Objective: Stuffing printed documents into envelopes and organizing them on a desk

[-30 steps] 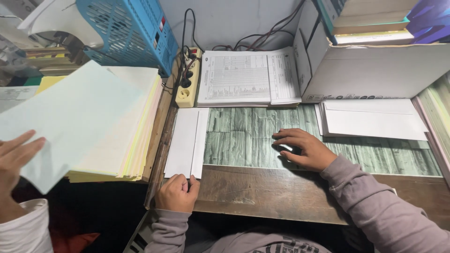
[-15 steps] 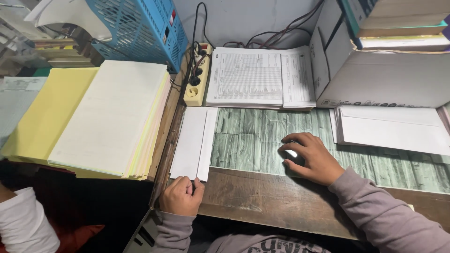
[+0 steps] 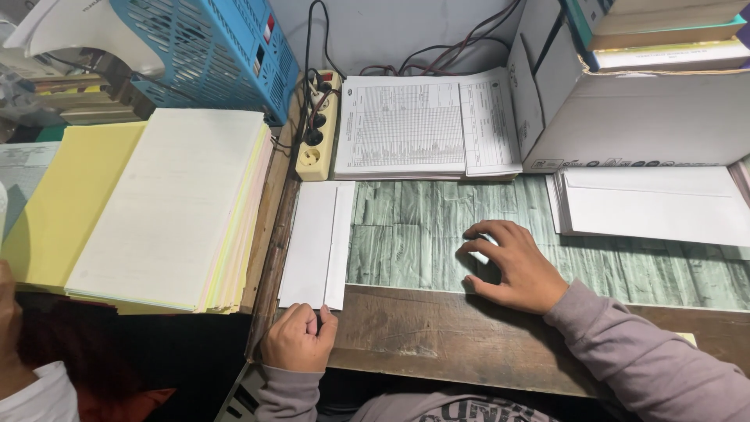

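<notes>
- Left hand (image 3: 298,338) sits at the table (image 3: 437,344) edge; I see its fingers pinching the near end of the folded white paper (image 3: 316,244).
- Right hand (image 3: 512,264) cups a small white object (image 3: 483,254), fingers curled over it, beside the envelopes (image 3: 652,205).

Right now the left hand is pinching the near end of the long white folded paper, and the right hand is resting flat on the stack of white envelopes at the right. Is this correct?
Not quite. In the head view the right hand rests on the green patterned desk mat, cupped over a small white thing, apart from the stack of white envelopes. The left hand does pinch the near end of the long white folded paper.
</notes>
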